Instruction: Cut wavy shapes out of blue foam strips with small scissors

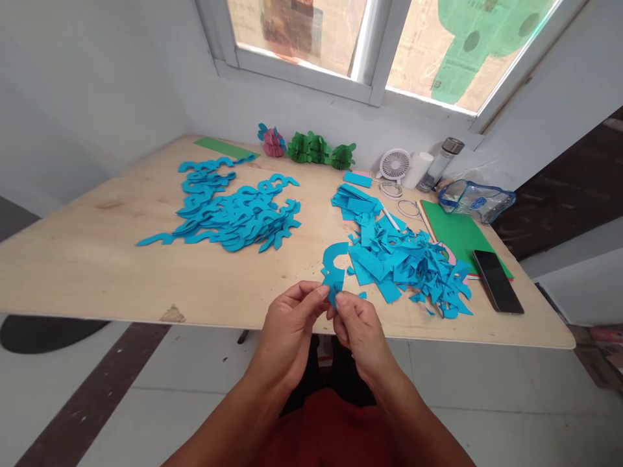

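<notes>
Between my two hands, at the table's front edge, is a curved blue paper cutout (333, 258). My left hand (293, 327) pinches its lower left part between thumb and fingers. At the lower right, my right hand (359, 324) pinches the same cutout, its fingertips close to the left ones. To the right lies a heap of blue paper scraps (399, 259), with small rectangular blue sheets (355, 202) at its back. Over on the left is a pile of wavy blue paper cutouts (243, 214).
Green and pink paper figures (316, 148) stand along the wall. A small fan (394, 165), a bottle (440, 165), rings of tape (390, 189) and a clear pouch (477, 200) are at the back right. A phone (497, 281) lies by green sheets (457, 230).
</notes>
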The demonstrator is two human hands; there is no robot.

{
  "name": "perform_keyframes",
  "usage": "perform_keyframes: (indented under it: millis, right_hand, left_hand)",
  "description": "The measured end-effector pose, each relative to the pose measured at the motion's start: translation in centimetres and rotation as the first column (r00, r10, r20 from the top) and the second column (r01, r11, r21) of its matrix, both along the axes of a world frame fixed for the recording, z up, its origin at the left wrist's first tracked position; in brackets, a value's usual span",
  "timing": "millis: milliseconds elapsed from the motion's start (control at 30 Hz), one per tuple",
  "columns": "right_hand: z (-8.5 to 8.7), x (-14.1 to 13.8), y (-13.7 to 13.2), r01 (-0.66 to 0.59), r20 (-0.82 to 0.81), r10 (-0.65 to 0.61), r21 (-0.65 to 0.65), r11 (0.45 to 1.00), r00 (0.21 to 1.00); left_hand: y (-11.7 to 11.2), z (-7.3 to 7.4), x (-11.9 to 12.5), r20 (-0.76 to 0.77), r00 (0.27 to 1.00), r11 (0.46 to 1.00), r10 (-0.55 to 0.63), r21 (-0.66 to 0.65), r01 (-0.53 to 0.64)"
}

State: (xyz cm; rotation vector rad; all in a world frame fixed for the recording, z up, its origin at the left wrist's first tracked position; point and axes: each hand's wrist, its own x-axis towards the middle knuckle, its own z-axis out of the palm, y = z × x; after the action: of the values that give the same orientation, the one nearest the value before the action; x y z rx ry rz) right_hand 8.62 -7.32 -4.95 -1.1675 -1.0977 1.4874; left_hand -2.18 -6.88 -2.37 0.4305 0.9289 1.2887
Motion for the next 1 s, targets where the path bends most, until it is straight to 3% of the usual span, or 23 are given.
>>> perform_keyframes:
  millis: [400,1000]
  right_hand:
    - [-0.19,0.04,-0.19,-0.008,-0.013,0.008,0.016,1.0,1.0]
    - [-0.04,-0.29,-0.29,0.017,-0.01,-0.017,0.015,1.0,1.0]
  left_hand:
    - [-0.23,-0.49,-0.17,0.094,0.993,0.997,-0.074,-0.018,0.076]
    - [-0.44,-0.2,0.47,0.085,0.996,1.0,-0.011,-0.013,0.012]
